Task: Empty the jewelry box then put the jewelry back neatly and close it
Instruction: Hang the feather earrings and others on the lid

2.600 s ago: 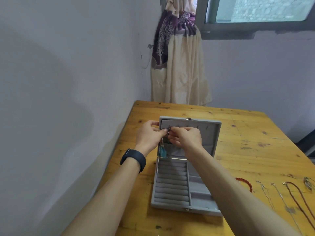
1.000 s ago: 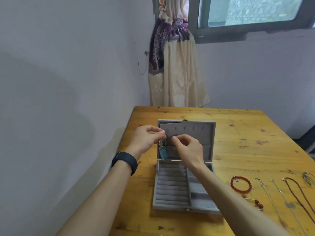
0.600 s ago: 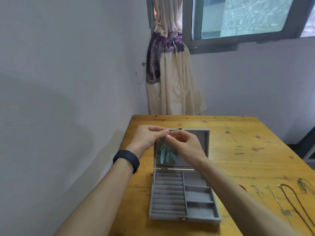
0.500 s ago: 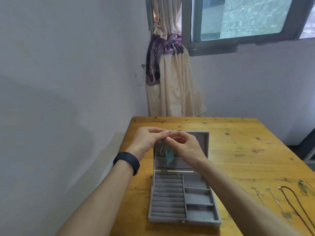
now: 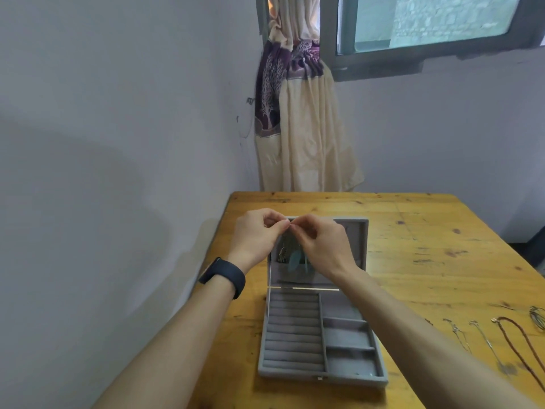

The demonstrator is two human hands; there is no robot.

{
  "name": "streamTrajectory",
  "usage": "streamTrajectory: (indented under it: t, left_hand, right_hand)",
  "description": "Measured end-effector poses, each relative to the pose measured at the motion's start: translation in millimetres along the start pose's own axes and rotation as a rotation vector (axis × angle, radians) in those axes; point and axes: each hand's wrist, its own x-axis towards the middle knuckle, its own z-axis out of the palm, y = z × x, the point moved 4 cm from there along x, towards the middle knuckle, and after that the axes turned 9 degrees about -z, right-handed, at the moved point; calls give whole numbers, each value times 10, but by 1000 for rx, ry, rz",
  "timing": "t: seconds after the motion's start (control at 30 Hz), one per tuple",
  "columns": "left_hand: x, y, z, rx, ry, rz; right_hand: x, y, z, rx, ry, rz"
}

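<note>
A grey velvet jewelry box [image 5: 351, 361] lies open on the wooden table, its lid [image 5: 356, 246] standing upright. The ring rolls and side compartments hold nothing that I can see. My left hand [image 5: 256, 237] and my right hand [image 5: 321, 246] meet at the lid's top edge, fingertips pinched together on the chain of a necklace. Its pale blue feather pendants [image 5: 295, 259] hang down in front of the lid's pocket. Several other necklaces [image 5: 519, 340] lie in a row on the table at the right.
The wooden table [image 5: 427, 261] stands in a corner, with a wall close on the left. A tied cream and purple curtain [image 5: 298, 122] hangs behind the table under a window. A coiled bangle [image 5: 538, 317] lies at the right edge. A dark band circles my left wrist.
My view has tilted up, so the box sits lower and the red bead bracelet has left the frame. Both hands rose from the lid's middle to its top edge with the feather necklace.
</note>
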Motion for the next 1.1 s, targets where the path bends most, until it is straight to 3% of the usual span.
streamTrajectory:
  t: [0.2,0.33,0.43,0.6,0.7,1.1]
  left_hand:
    - [-58,-4,0,-2,58,62]
    - [-216,-149,74,65,265,70]
    - [-387,-361,223,78,378,-23]
    - [-575,-558,575,479,309,242]
    - [-562,-600,630,644,297,274]
    - [-536,-682,507,497,260,305]
  right_hand:
    - [-17,-18,5,38,83,-20]
    - [-45,-37,-40,54,152,-28]
    - [-58,-62,-74,95,200,-11]
    - [-105,-71,-55,127,214,19]
    - [-190,2,14,109,177,40]
    - [-384,57,262,132,106,134]
